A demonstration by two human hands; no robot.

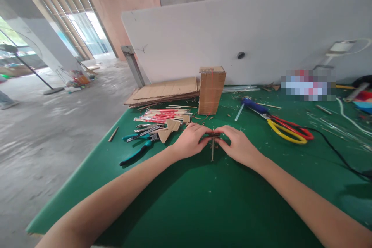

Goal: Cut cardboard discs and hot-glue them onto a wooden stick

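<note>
My left hand (190,141) and my right hand (236,143) meet above the green tabletop, fingertips almost touching. Both pinch a small brown piece (214,136), largely covered by my fingers; its exact kind cannot be made out. A thin wooden stick (212,152) runs from it toward me. Left of my left hand lie a cut cardboard piece (167,133) and pliers with teal handles (141,151). Behind my hands stands a tall cardboard block (210,93). Scissors with yellow and red handles (286,135) lie to the right.
Red-and-white wrapped sticks (164,114) and flat cardboard sheets (168,91) lie at the back left. A blue tool (252,104) rests by the scissors, and a black cord (337,145) crosses the right side. A white panel (186,42) borders the green table (180,209).
</note>
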